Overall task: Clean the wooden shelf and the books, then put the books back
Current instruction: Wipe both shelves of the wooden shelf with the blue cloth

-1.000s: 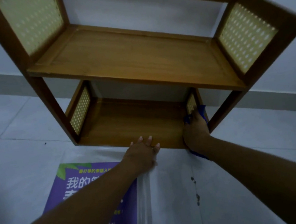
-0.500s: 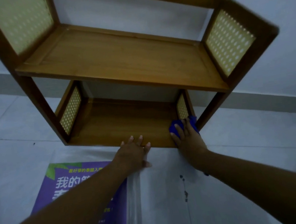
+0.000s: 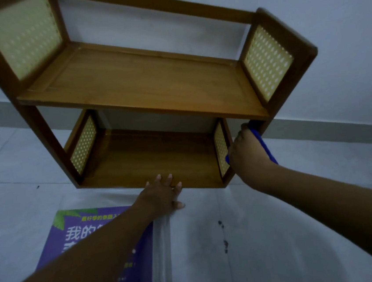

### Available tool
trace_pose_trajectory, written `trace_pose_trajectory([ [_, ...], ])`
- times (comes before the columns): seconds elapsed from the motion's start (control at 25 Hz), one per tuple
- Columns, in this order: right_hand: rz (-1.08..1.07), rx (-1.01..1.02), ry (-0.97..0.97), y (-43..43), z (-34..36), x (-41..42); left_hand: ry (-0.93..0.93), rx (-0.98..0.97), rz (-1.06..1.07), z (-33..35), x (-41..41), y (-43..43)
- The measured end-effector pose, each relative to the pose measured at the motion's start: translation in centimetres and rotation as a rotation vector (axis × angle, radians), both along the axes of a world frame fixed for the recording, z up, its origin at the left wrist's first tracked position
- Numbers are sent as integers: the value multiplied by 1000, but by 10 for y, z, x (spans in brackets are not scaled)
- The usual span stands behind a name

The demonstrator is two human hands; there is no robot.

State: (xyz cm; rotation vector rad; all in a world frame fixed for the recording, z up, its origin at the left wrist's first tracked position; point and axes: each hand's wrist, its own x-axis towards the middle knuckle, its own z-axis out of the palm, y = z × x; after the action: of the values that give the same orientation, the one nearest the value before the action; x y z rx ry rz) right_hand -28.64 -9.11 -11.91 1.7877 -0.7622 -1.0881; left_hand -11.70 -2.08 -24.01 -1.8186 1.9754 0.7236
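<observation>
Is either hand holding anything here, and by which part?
The right hand grips a blue cloth, mostly hidden in its palm, against the right leg of the wooden shelf. The left hand holds nothing; straight fingers rest on the lower front edge.

Plain pale wall [image 3: 340, 21], grey skirting band [image 3: 339, 125] along its foot, light tiled floor [image 3: 10, 164] with thin grout lines, pale sheet [image 3: 283, 245] spread over the near floor, a few dark specks [image 3: 220, 223] on it, dim bluish light.

blue cloth [image 3: 266, 149]: mostly behind right hand [image 3: 246, 153] | purple book [image 3: 75, 235]: title under left forearm [image 3: 90, 263]
</observation>
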Motion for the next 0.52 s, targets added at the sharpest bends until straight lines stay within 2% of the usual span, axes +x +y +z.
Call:
trace_pose_trajectory([
  [0.16,-29,95,-11,-11,-3,5,-10,27,-4,0,1,-3],
  [0.36,-196,25,-46,-20,8,4,-3,17,-7,-2,2,-2],
  [0.52,-125,236,-190,-26,9,1,4,20,0,-7,3,-4],
])
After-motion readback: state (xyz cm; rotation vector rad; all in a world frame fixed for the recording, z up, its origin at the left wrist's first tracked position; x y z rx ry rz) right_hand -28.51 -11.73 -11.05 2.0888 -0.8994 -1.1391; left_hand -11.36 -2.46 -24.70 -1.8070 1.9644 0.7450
